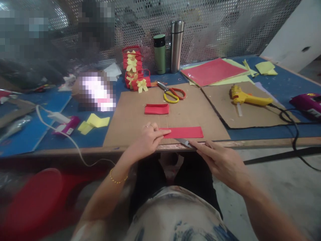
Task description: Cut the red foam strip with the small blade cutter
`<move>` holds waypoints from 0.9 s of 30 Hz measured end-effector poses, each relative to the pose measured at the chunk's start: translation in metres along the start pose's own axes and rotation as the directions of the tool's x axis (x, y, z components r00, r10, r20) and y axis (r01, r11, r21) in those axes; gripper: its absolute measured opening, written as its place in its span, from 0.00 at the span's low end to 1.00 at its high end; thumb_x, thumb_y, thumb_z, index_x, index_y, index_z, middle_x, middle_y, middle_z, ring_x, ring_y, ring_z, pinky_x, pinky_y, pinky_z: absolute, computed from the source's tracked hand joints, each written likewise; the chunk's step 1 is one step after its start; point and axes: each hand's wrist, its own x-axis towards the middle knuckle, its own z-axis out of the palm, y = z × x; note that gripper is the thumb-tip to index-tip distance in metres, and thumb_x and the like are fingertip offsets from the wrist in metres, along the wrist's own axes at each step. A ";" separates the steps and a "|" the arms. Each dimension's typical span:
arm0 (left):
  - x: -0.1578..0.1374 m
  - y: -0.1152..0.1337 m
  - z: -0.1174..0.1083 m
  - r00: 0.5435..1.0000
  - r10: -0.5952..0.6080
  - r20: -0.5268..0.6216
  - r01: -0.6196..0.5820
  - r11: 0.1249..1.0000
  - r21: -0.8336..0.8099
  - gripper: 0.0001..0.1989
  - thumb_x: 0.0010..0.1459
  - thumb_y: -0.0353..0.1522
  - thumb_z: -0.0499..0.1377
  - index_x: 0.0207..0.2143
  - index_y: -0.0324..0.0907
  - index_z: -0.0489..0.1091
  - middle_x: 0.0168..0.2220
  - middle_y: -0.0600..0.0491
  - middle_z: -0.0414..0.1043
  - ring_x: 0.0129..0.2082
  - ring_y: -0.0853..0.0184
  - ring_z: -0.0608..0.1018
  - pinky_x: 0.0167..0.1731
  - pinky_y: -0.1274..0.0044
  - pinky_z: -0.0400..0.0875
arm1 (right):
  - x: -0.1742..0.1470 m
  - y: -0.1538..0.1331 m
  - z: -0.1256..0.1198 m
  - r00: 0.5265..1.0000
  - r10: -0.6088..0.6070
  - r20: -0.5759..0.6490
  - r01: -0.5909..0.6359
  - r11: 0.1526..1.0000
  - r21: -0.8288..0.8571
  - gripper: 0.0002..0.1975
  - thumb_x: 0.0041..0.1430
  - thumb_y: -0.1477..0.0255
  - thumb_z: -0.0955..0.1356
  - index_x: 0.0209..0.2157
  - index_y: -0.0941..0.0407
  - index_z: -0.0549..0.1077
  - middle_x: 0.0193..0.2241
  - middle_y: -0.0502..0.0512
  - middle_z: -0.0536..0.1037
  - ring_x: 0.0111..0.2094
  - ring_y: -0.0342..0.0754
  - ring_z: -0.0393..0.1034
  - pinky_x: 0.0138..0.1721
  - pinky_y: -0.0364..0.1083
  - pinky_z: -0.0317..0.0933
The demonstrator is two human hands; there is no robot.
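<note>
A red paper strip (187,132) lies lengthwise on the cardboard sheet (135,124), close to the table's front edge. My left hand (149,137) holds down its left end, index finger stretched over the paper and the other fingers curled. In my right hand (218,157) is a knife (184,142), its blade pointing left just below the strip's lower edge. Whether the blade touches the paper, I cannot tell. Behind the strip sits a smaller folded red paper piece (156,109). Scissors (173,93) with one yellow and one red handle lie farther back.
Red paper pieces with yellow bows (132,70) are stacked at the back, beside a green flask (159,55) and a steel thermos (177,47). A yellow glue gun (248,97) and red sheets (215,72) lie right. Yellow paper pieces (94,122) and a white cable (75,147) are left.
</note>
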 end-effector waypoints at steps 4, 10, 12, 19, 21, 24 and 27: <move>0.001 0.000 0.000 1.000 -0.012 0.004 0.012 1.000 -0.015 0.18 0.70 0.30 0.51 0.57 0.45 0.74 0.37 0.50 0.63 0.43 0.62 0.69 0.50 0.66 0.66 | 0.003 -0.002 0.002 1.000 -0.006 -0.002 0.006 1.000 -0.016 0.21 0.73 0.69 0.57 0.60 0.51 0.72 0.35 0.55 0.78 0.29 0.46 0.72 0.22 0.44 0.55; 0.001 -0.002 0.000 1.000 0.001 0.006 -0.001 1.000 -0.003 0.18 0.70 0.30 0.51 0.57 0.45 0.74 0.37 0.50 0.62 0.42 0.62 0.68 0.50 0.66 0.65 | 0.000 -0.002 0.000 1.000 -0.013 0.008 0.013 0.999 -0.032 0.21 0.73 0.70 0.57 0.60 0.51 0.72 0.36 0.55 0.78 0.30 0.45 0.73 0.23 0.44 0.56; 0.001 -0.001 0.000 1.000 -0.003 0.005 0.003 1.000 -0.011 0.18 0.70 0.29 0.52 0.57 0.45 0.74 0.37 0.51 0.62 0.42 0.62 0.68 0.50 0.66 0.65 | -0.001 -0.001 0.000 1.000 -0.017 0.000 0.017 0.999 -0.035 0.21 0.73 0.70 0.57 0.60 0.51 0.71 0.38 0.55 0.78 0.30 0.45 0.73 0.23 0.44 0.56; 0.001 -0.001 -0.001 1.000 -0.019 0.016 0.019 1.000 -0.019 0.18 0.70 0.30 0.52 0.57 0.44 0.74 0.37 0.51 0.62 0.43 0.62 0.68 0.50 0.66 0.65 | 0.003 -0.002 0.004 0.999 -0.036 -0.022 0.035 0.999 -0.030 0.20 0.73 0.70 0.58 0.60 0.52 0.72 0.34 0.53 0.77 0.26 0.45 0.71 0.21 0.44 0.52; 0.001 -0.001 -0.001 1.000 -0.020 0.009 0.021 0.999 -0.025 0.17 0.70 0.30 0.52 0.57 0.44 0.74 0.37 0.51 0.62 0.42 0.62 0.68 0.50 0.66 0.65 | 0.003 -0.002 0.004 0.998 -0.046 -0.031 0.045 0.999 -0.031 0.20 0.73 0.70 0.57 0.60 0.52 0.71 0.34 0.53 0.77 0.26 0.45 0.71 0.21 0.44 0.51; 0.001 -0.001 0.000 1.000 -0.029 0.006 0.029 0.999 -0.040 0.18 0.70 0.30 0.52 0.56 0.44 0.74 0.37 0.51 0.62 0.42 0.63 0.68 0.50 0.67 0.65 | 0.001 -0.002 0.002 0.998 -0.053 -0.024 0.053 0.998 -0.025 0.20 0.73 0.71 0.57 0.60 0.52 0.71 0.34 0.53 0.77 0.28 0.46 0.72 0.22 0.44 0.52; 0.001 -0.001 0.000 1.000 -0.029 0.010 0.030 0.999 -0.035 0.18 0.70 0.30 0.51 0.57 0.45 0.74 0.37 0.51 0.62 0.42 0.63 0.68 0.50 0.67 0.65 | 0.002 -0.004 0.001 0.998 -0.052 -0.019 0.052 0.999 -0.015 0.20 0.73 0.71 0.57 0.61 0.51 0.70 0.34 0.53 0.76 0.29 0.45 0.73 0.23 0.44 0.52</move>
